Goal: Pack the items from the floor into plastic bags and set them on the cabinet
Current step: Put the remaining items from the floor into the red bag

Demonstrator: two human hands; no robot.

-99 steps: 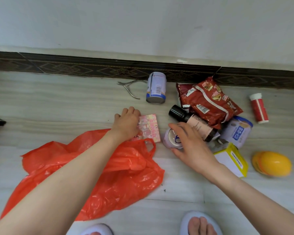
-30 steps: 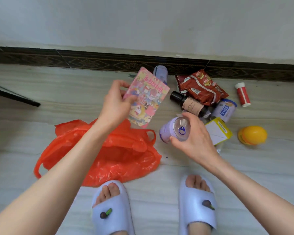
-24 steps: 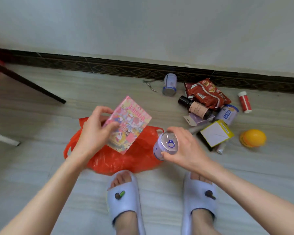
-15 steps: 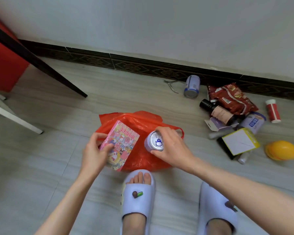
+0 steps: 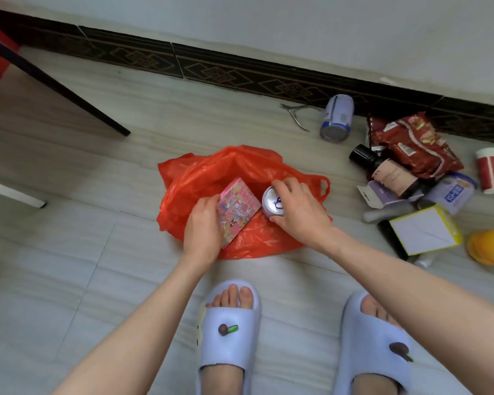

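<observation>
Both hands busy over the red plastic bag (image 5: 240, 178), which lies crumpled on the floor (image 5: 69, 252) just ahead of the slippers (image 5: 228, 332). Left hand (image 5: 203, 229) curled round the lower edge of the pink picture packet (image 5: 237, 209), holding it flat and low over the bag, probably so it can slide in rather than drop. Right hand (image 5: 297, 209) wrapped round the small lilac can (image 5: 273, 201) from the far side, silvery top tipped toward the camera, right beside the packet and just above the bag. Two items carried at once, presumably to save a trip. Bag mouth not clearly visible; cannot tell whether it lies open beneath them, so a hand may need freeing to spread it.

Right of the bag, well apart from it, a heap not yet packed: red snack pouch (image 5: 411, 143), dark bottle (image 5: 382, 172), yellow-edged box (image 5: 424, 230), white tub (image 5: 454, 192). Farther right of the bag, a red vial (image 5: 488, 172) and a yellow shell (image 5: 491, 246). Beyond the bag toward the skirting, a pale can (image 5: 337, 118) on its side and metal nippers (image 5: 295, 115). No cabinet clearly in view; task judged barely begun.
</observation>
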